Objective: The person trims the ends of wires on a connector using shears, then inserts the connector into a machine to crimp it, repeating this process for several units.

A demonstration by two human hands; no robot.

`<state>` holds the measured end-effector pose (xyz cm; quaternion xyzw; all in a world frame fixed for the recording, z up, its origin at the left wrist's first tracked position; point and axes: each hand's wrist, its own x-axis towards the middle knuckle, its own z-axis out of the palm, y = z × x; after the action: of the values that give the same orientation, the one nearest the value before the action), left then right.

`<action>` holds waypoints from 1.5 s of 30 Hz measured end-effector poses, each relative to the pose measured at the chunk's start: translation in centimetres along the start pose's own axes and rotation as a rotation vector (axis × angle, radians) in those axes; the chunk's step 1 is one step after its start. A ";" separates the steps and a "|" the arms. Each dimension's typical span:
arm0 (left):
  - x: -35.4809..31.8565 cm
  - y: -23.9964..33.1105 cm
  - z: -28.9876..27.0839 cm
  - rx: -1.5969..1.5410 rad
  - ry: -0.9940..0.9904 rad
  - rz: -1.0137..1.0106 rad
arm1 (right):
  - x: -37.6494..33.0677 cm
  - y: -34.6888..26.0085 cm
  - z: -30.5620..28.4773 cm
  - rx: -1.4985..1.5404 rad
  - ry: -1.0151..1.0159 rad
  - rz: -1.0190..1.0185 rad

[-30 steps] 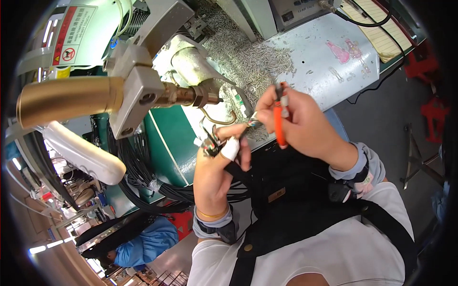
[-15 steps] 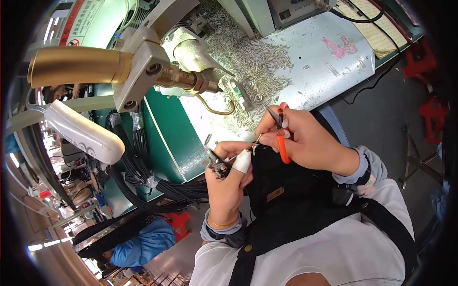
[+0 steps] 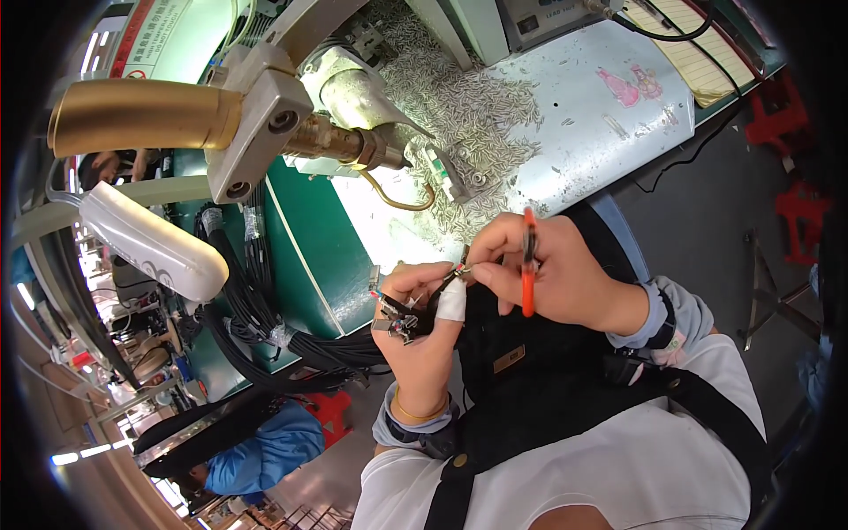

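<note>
Left hand: the left hand (image 3: pixel 428 352) is curled nearly closed, with its thumb in a white wrap (image 3: pixel 451 302). Thumb and first finger pinch a black cable (image 3: pixel 444 289).
Right hand: the right hand (image 3: pixel 570 269) is mostly closed around orange snips (image 3: pixel 528 296). Its thumb and first finger meet at the little coloured wires (image 3: pixel 460 268); how tightly they grip is too small to tell.
Cable: it is between the two hands, with its wire end at 2 o'clock from the left hand.
Plug ends: small metal plugs (image 3: pixel 405 329) stick out at the left hand's 11 o'clock side.
Metal bits: from where the hands meet, a big pile of tiny silver pieces (image 3: pixel 481 132) lies at 12 o'clock on the counter (image 3: pixel 609 115).
Hot tool: a machine with a fat gold handle (image 3: pixel 141 115) sits at 10 o'clock.
Black cords: a thick bunch (image 3: pixel 252 309) runs toward 9 o'clock.
Notebook: a lined notebook (image 3: pixel 698 66) lies between 1 and 2 o'clock.
Other person: someone in blue (image 3: pixel 265 452) is between 7 and 8 o'clock.
</note>
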<state>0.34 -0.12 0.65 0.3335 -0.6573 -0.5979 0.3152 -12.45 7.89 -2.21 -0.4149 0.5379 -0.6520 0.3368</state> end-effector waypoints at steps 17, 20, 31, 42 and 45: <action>0.0 0.4 -0.2 -0.141 0.037 -0.132 | 0.1 -0.8 -0.4 -0.118 -0.029 0.047; 0.0 0.4 -0.3 -0.164 0.049 -0.138 | -0.2 -0.6 -0.5 -0.335 -0.053 0.029; 0.8 0.8 -0.3 -0.033 0.084 -0.056 | -0.4 1.0 0.5 -0.504 -0.077 0.050; 5.8 -0.2 0.0 -0.403 -0.086 -0.449 | 0.3 0.3 -1.7 0.182 -0.154 0.433; 7.0 -0.6 -0.1 -0.402 -0.114 -0.463 | 1.3 0.0 -1.9 0.234 0.039 0.418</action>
<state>-3.62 -5.89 0.17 0.3713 -0.4489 -0.7896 0.1929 -14.71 7.50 -2.10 -0.2402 0.5393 -0.6339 0.4996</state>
